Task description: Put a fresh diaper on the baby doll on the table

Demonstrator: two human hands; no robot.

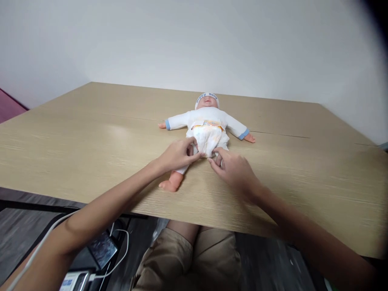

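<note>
Nearest the camera, below the table edge, are knees in tan cloth shorts (188,258), and to the left a white cable (118,258) looping past a dark, glossy phone-like device (101,248) on the grey floor.

Both forearms reach forward over the near edge of the table (75,141), a broad slab of pale wood-grain laminate with a fine straight grain and thin seam lines running across its far half.

The left hand (177,155) lies with fingers curled, thumb and fingertips pinched on the lower left edge of the diaper (209,139). The right hand (233,169) mirrors it (knuckles up, palm down), its fingertips closed on the diaper's lower right edge. Neither hand is spread open; each has a small fold of the soft padding.

The diaper is white, puffy and crinkled, with an orange and yellow printed band along the waist; the print is too small to read. It sits on the hips of a baby doll (207,117), which lies on its back near the table's middle, head pointing away, arms spread. One bare, smooth plastic leg (172,182) shows beneath the left hand. The doll wears a white knit top with blue cuffs and a white cap whose band carries dark lettering, possibly two short words, but blurred.

Behind stands a plain, matt white wall (194,40).
</note>
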